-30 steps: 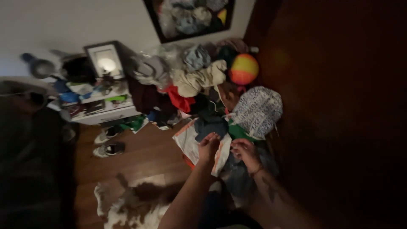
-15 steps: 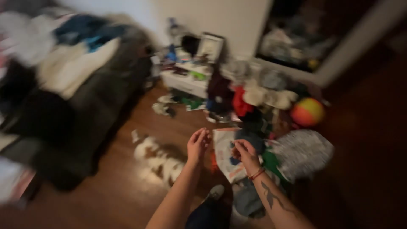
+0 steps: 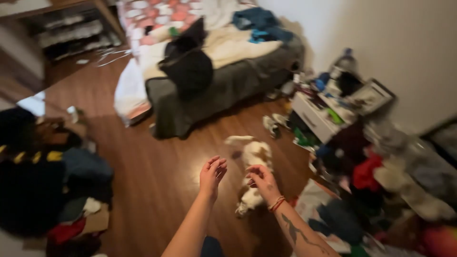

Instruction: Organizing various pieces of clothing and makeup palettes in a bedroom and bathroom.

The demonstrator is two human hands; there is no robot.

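Both hands are empty – left hand (image 3: 212, 172) open, fingers up; right hand (image 3: 261, 178) loosely curled. Beneath them, the white-and-brown dog (image 3: 250, 166) lies lengthwise toward the grey-covered bed (image 3: 223, 81). Earlier they hovered over the clothes.

A dog (image 3: 251, 166) lies beyond both hands, the bed (image 3: 223, 71) farther behind it.

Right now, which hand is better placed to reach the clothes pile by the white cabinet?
Probably the right hand: it hangs nearer the clothes pile on that side, while the left hand hangs over bare wooden floor.
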